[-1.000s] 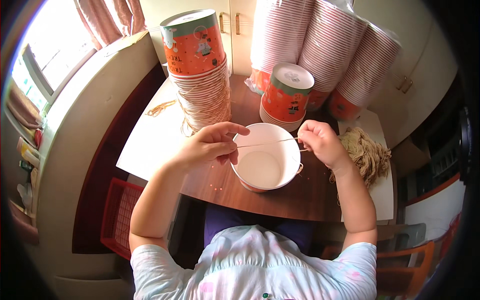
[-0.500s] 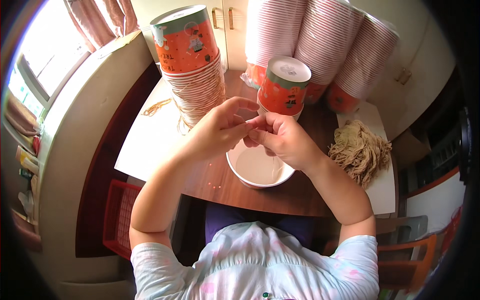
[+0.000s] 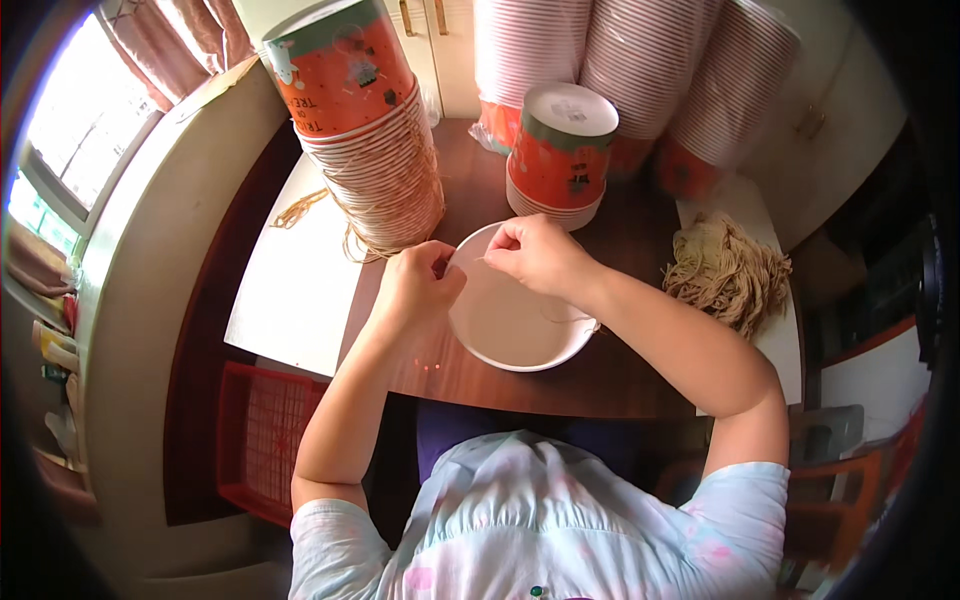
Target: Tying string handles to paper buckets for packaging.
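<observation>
Left hand [image 3: 418, 285], right hand [image 3: 535, 255] pinch thin string [image 3: 465, 262] over white paper bowl [image 3: 515, 320].

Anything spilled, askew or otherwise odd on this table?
Only small things: a loose bit of tan string lies alone on the white sheet, and the tall bucket stack leans. Nothing spilled or damaged.

Bowl [image 3: 515, 325] sits at table [image 3: 620, 375] centre. Tall cup stack [image 3: 365, 130] at 10 o'clock of bowl; short stack [image 3: 560, 150] at 12 o'clock, just behind it. String bundle [image 3: 725, 270] at 3 o'clock. Crate [image 3: 260, 440] at 8 o'clock, below table edge.
</observation>
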